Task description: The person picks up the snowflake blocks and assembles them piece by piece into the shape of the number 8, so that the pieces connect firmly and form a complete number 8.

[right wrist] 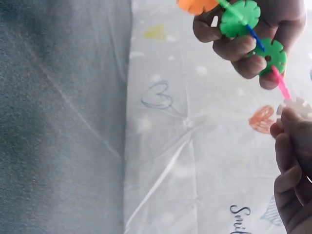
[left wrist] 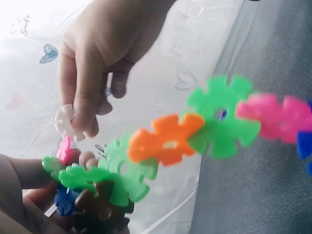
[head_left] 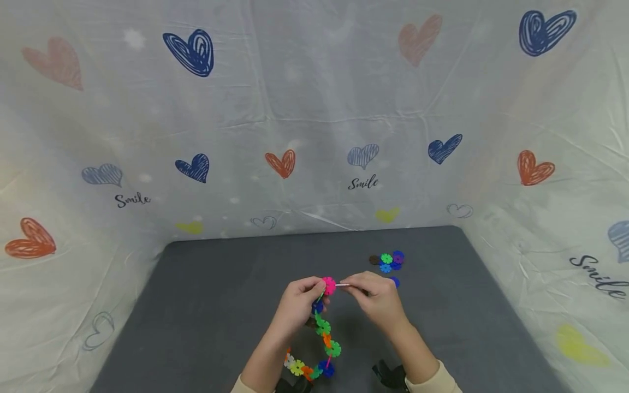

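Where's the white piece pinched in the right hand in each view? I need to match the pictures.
Head: white piece, edge-on, below centre and slightly right.
Left wrist: white piece, face showing, left side, about mid-height.
Right wrist: white piece, partly cut off at the right edge, near mid-height.
Shared landmark: the pink piece right next to it.

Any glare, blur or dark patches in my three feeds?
Left wrist: cloth washed out towards top left, brown disc dark, large green disc slightly soft; right wrist: left hand and right hand shadowed against brighter cloth, white disc pale; head: lighting fairly even, white disc only a thin edge.
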The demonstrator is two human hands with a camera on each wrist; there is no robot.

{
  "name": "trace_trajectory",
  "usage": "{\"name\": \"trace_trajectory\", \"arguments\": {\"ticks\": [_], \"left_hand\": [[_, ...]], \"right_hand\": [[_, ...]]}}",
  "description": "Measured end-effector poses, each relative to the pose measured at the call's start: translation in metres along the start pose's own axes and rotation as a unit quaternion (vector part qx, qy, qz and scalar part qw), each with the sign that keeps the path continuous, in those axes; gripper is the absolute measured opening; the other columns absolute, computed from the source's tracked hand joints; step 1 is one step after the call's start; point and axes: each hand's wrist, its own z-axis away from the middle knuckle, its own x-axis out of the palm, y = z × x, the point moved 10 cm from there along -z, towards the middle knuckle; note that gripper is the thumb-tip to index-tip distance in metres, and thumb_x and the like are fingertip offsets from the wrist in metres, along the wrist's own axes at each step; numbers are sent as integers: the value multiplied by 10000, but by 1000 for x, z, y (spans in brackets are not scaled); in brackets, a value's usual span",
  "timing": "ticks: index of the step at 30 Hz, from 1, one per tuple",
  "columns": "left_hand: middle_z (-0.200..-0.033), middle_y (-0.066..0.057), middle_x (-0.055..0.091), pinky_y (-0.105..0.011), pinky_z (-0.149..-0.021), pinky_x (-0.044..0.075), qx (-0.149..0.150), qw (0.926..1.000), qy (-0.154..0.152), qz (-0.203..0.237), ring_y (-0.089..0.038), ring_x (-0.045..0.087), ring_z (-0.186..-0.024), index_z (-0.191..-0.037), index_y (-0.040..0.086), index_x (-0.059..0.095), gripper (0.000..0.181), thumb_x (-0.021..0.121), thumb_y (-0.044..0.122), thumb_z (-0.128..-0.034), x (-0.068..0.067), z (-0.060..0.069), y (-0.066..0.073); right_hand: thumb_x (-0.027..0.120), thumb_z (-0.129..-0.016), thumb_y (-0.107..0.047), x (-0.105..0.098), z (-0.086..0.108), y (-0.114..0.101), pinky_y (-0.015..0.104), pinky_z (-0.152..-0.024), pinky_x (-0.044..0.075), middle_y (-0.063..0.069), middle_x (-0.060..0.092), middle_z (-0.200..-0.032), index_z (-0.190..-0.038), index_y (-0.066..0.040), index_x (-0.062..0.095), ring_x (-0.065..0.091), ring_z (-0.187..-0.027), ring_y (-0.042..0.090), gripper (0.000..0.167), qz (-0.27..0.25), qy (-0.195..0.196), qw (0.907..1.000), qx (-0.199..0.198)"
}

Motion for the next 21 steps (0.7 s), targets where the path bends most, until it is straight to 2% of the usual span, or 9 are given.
{"name": "trace_trajectory", "arguments": {"ticks": [4, 8, 10, 12, 17, 21], "left_hand": [[-832, -181, 676, -299, -503, 472, 182, 9993, 192, -270, -304, 647, -710, -974, 26, 723, 317, 551, 282, -1049, -1, 1, 6], [-850, -193, 674, -313, -521, 487, 183, 9992, 223, -284, -212, 629, -679, -987, 46, 727, 320, 546, 302, -1051, -1, 1, 7], [-853, -185, 676, -325, -562, 512, 187, 9992, 229, -281, -186, 625, -676, -1001, 40, 728, 321, 549, 302, -1049, 0, 2, 7], [-852, -172, 681, -325, -549, 508, 183, 9992, 216, -281, -184, 624, -677, -996, 43, 729, 320, 555, 307, -1045, 1, 2, 6], [-833, -126, 686, -310, -499, 485, 184, 9991, 169, -329, -237, 636, -696, -959, 72, 732, 320, 566, 333, -1038, 2, 4, 5], [-849, -167, 685, -334, -513, 494, 220, 9984, 216, -468, -219, 628, -694, -947, 93, 731, 314, 558, 338, -1042, 1, 4, 4]], "right_hand": [[817, -750, 89, -2, -3, -10, 134, -612, 516, 63, 768, -843, -900, -47, 801, 699, -703, 153, 203, 506, 16, 9985, -216], [838, -738, 59, -3, -3, -12, 158, -640, 541, 40, 769, -843, -895, -63, 804, 710, -731, 151, 202, 885, 11, 9959, -206], [848, -733, 41, -3, -2, -12, 173, -663, 554, 24, 769, -846, -894, -73, 804, 717, -753, 145, 202, 1098, -15, 9937, -208], [855, -733, 23, -2, -1, -12, 181, -673, 560, 7, 769, -847, -890, -80, 803, 718, -759, 135, 195, 1296, -32, 9913, -238], [848, -738, 28, -2, 4, -12, 177, -644, 550, 11, 769, -832, -887, -72, 803, 705, -713, 133, 185, 1329, 98, 9904, -358], [841, -739, 40, -3, 6, -10, 165, -636, 539, 16, 767, -826, -895, -74, 804, 692, -693, 138, 196, 1139, 191, 9926, -379]]}}
